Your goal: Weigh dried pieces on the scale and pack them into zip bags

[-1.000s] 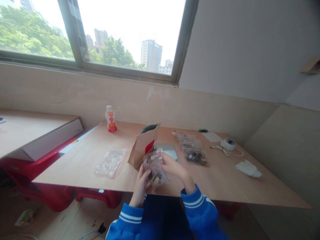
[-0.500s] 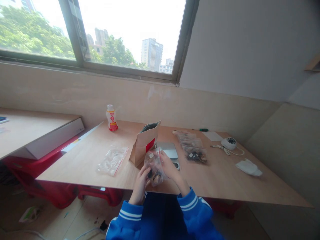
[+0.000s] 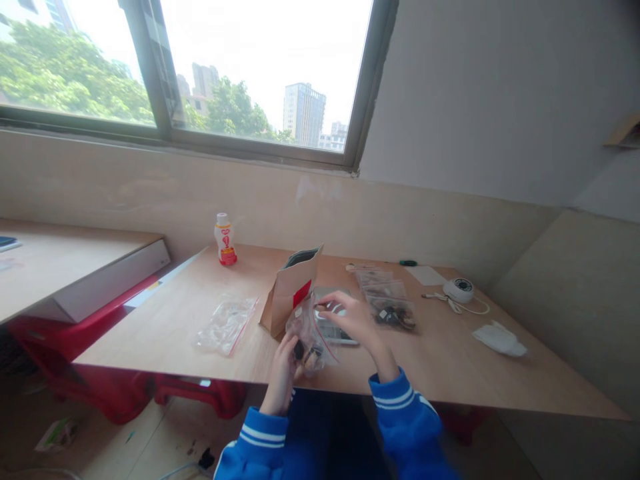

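Note:
In my left hand [image 3: 284, 363] is a clear zip bag [image 3: 303, 327] with a red seal line, its mouth turned up and to the right. Dark and tan pieces, possibly dried mushrooms, lie in its lower part. My right hand [image 3: 347, 317] is over the bag's mouth, thumb and fingers pinched together; what is between the fingertips is too small to make out. Behind the bag stands an open brown paper pouch [image 3: 290, 290] with a red label. A small scale [image 3: 345, 331] sits under my right hand, partly covered by it.
Flat clear bags [image 3: 227, 323] lie on the left. To the right is a row of filled zip bags [image 3: 393, 315]. Further out are a white camera [image 3: 457, 290] with a cable, a crumpled white cloth [image 3: 500, 339], a green-handled tool [image 3: 409, 263] and a drink bottle [image 3: 226, 241].
My right hand has moved from the bag's side up to its mouth and pinched its fingers. The bag's mouth has tipped to the right, while my left hand keeps its hold.

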{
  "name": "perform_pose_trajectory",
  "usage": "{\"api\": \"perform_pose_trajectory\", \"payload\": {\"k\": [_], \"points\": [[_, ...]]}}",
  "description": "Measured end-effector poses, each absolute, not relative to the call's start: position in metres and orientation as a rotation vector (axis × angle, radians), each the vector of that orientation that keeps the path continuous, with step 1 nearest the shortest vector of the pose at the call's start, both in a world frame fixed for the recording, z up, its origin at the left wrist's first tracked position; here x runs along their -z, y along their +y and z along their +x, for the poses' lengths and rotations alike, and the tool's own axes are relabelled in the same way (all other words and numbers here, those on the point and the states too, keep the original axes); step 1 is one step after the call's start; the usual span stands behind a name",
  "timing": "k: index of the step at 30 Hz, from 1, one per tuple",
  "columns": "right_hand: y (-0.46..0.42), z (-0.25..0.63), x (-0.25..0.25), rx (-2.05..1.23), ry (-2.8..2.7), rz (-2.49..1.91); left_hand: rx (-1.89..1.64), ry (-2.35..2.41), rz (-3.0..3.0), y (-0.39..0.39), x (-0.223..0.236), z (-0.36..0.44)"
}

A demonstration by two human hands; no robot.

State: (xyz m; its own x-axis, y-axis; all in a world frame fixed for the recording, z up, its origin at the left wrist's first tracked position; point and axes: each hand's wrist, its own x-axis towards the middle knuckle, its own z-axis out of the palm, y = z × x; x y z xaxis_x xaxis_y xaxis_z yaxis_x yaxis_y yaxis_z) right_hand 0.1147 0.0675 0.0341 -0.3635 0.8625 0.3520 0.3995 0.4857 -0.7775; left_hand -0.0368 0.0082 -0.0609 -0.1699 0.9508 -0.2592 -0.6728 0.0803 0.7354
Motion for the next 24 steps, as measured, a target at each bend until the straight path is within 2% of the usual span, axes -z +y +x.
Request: {"api": "perform_pose_trajectory", "payload": {"k": [6,9,12,17,22,24], "points": [[0.095,0.099,-0.103,-0.439,-1.813,-0.864,-1.421,0.817,0.381,0.007,0.053,-0.037],[0.109,0.077,-0.115,-0.370,-1.922,-0.779,-1.398,0.744,0.430,0.004,0.050,-0.037],[0.111,0.068,-0.106,-0.377,-1.990,-0.808,-1.400,0.726,0.468,0.001,0.051,-0.040],[0.084,0.090,-0.070,-0.511,-1.728,-0.876,-1.431,0.774,0.489,0.003,0.056,-0.046],[0.061,0.114,-0.033,-0.933,-1.814,-1.138,-1.462,0.754,0.548,0.004,0.054,-0.044],[0.057,0.118,-0.023,-1.007,-1.913,-1.161,-1.456,0.728,0.590,0.003,0.051,-0.042]]}}
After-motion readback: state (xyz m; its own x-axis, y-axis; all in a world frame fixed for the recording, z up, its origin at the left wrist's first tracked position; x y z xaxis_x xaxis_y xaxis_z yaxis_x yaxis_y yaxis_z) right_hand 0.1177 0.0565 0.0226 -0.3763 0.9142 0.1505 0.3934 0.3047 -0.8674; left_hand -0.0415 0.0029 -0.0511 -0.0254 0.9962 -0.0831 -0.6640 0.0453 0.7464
